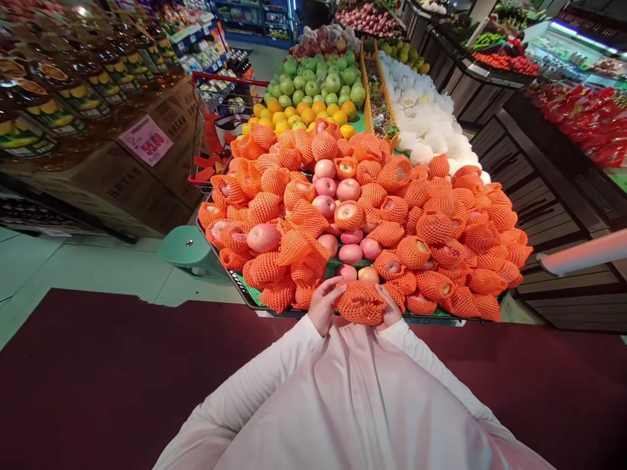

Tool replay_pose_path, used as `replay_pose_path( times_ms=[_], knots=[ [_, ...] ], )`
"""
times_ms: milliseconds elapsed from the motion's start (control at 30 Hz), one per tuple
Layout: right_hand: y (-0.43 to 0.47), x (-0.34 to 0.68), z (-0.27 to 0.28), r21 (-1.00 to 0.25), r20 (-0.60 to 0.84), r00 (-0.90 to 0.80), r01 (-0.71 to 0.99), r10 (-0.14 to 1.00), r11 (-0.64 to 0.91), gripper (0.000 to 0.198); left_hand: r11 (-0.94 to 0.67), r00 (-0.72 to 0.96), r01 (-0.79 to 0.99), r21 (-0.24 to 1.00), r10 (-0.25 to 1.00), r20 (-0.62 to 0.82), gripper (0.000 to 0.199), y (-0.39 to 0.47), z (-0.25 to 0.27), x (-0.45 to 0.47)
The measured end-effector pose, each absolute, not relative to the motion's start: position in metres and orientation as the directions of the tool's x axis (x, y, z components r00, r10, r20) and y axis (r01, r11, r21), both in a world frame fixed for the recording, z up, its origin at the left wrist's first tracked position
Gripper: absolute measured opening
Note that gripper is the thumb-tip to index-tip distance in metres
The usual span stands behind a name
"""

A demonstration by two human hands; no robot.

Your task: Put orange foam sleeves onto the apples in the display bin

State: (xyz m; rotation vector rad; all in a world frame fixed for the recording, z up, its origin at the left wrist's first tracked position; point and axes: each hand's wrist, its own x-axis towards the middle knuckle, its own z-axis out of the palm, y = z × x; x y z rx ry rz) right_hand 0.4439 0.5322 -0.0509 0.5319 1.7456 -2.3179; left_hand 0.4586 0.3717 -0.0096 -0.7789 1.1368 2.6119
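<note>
The left hand [323, 308] and the right hand [392, 309] are grasping an orange foam net [361, 304] from opposite sides; it is resting between them, near the front edge of the bench [251, 295]. Just beyond, bare apples [351, 253] are lying among netted fruit [435, 228]; oranges [308, 116] are sitting farther back.

The orange foam fruit net [362, 303] sits just below the centre of the frame, slightly right of the midline, gripped from both sides. Its stretchy open mesh is rounded and bulging, wider than tall, with a jagged, toothed edge running across its upper face. Its contents cannot be made out.
</note>
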Motion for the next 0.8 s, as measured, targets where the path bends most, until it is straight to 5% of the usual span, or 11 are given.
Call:
replay_pose_path(
  times_ms=[200,367,600,800],
  knots=[
    [0.525,0.439,-0.027,-0.862,-0.452,-0.875,0.378,0.175,-0.337,0.045,-0.750,-0.828,-0.500,0.433,0.268,-0.493,0.035,0.378,-0.023,0.465],
    [0.525,0.426,-0.011,-0.827,-0.469,-0.881,0.412,0.063,-0.382,0.035,-0.664,-0.699,-0.696,0.274,0.539,-0.470,0.047,0.371,-0.021,0.462],
    [0.521,0.421,0.029,-0.745,-0.408,-0.849,0.522,-0.336,-0.416,0.038,-0.736,-0.766,-0.629,0.250,0.533,-0.360,0.061,0.360,-0.012,0.457],
    [0.522,0.423,0.013,-0.743,-0.409,-0.821,0.553,-0.398,-0.377,0.044,-0.811,-0.802,-0.546,0.211,0.434,-0.410,0.059,0.350,-0.014,0.457]
  ],
)
